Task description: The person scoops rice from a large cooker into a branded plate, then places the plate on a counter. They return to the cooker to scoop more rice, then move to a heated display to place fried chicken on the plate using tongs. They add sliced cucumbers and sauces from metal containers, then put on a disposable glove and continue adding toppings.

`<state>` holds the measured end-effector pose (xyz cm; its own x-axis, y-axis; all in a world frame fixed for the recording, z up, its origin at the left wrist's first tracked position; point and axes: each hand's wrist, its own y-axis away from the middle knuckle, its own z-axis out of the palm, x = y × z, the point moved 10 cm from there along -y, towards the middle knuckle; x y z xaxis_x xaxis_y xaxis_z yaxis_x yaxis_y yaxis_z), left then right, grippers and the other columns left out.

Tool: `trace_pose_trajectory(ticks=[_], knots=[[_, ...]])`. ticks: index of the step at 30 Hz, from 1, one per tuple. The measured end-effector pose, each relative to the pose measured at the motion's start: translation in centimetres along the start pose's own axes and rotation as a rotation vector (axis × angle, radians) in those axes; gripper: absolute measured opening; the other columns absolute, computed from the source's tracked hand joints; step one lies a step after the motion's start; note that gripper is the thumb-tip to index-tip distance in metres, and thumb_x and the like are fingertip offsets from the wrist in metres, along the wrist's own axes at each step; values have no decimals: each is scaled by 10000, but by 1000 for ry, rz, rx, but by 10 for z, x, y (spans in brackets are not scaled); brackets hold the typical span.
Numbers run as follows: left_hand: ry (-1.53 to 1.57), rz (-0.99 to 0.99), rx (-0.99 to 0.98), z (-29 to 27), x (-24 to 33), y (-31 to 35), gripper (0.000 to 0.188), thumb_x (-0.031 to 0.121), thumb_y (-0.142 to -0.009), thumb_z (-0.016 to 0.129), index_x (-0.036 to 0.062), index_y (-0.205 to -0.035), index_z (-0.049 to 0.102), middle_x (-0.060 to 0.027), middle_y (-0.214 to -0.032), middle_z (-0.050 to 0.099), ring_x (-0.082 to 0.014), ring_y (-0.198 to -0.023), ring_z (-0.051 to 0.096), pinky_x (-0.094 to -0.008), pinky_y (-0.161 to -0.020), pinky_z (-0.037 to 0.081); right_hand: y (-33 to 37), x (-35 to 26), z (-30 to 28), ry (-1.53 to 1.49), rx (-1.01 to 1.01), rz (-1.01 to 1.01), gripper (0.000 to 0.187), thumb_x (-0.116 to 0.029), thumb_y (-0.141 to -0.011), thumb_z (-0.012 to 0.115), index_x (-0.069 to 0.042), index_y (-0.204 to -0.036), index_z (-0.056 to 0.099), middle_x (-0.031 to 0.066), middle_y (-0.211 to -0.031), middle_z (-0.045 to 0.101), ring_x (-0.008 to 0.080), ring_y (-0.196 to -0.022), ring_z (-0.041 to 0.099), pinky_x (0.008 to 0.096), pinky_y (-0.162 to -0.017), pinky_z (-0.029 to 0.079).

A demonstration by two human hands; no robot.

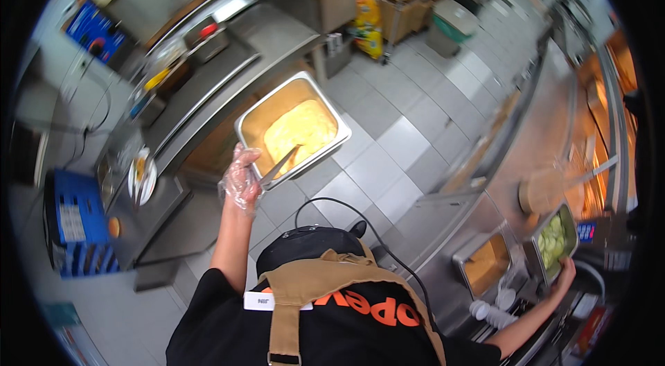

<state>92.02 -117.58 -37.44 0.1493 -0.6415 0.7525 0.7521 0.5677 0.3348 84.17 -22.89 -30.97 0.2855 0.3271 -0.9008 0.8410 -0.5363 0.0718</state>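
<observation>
In a clear plastic glove, my left hand (242, 175) grips the near left corner of a deep metal food pan (253, 123). Soft yellow food (305, 127) lies in the pan, its kind unclear. A metal utensil (280, 163) leans out of it over the rim beside my fingers; its working end is buried. Stretched far out to the right, my right hand (566, 274) has its fingers closed at the near rim of a second metal pan (532, 255), which holds pale green slices (552, 242), perhaps pickles or cucumber.
Next to the green slices, another metal pan (478, 255) sits in the steel counter, with small white cups (492, 312) nearby. A steel worktable (277, 33) stands at the left. A plate (142, 179) rests below it. A black cable (360, 210) crosses near my body. Behind stands a bin (451, 23).
</observation>
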Motion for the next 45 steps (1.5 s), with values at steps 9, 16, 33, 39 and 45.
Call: trace_pose_trajectory(ticks=[9,16,33,39,45], knots=[[231,268,83,-190,159,91,425,-70,-753,505,35,-1157,428,-128,-1038,574,-229,-969,607,-347,-883,505,121,-157,242,-124,-501,-239,163,-93,-799,506,-4,-914,580,23,-812,576,106,-724,546,234,-652,442],[142,505,299,-383,303,208,389,-28,-738,599,22,-1075,413,-141,-994,559,-237,-920,612,-363,-849,525,366,-279,547,-148,-1042,-326,312,-87,-726,504,61,-988,585,66,-883,618,134,-744,573,238,-682,455],[-157,501,562,-652,578,3,346,36,-619,583,122,-895,393,-74,-856,477,-221,-770,519,-337,-764,499,913,-486,1022,97,-1864,-729,57,-22,-630,609,-33,-669,570,-14,-621,547,67,-567,487,217,-530,384],[-59,456,334,-690,603,-179,339,-48,-616,538,44,-907,391,-147,-942,488,-291,-889,576,-400,-858,495,1044,-517,1121,251,-2098,-914,121,-13,-652,606,-49,-631,493,-44,-593,489,45,-558,441,221,-507,346],[-193,322,376,-720,596,-291,315,-1,-589,567,77,-857,422,-112,-833,480,-247,-742,515,-376,-590,459,1125,-501,1200,413,-2234,-1092,132,-17,-675,630,-47,-718,509,-21,-681,548,67,-632,476,241,-566,383]])
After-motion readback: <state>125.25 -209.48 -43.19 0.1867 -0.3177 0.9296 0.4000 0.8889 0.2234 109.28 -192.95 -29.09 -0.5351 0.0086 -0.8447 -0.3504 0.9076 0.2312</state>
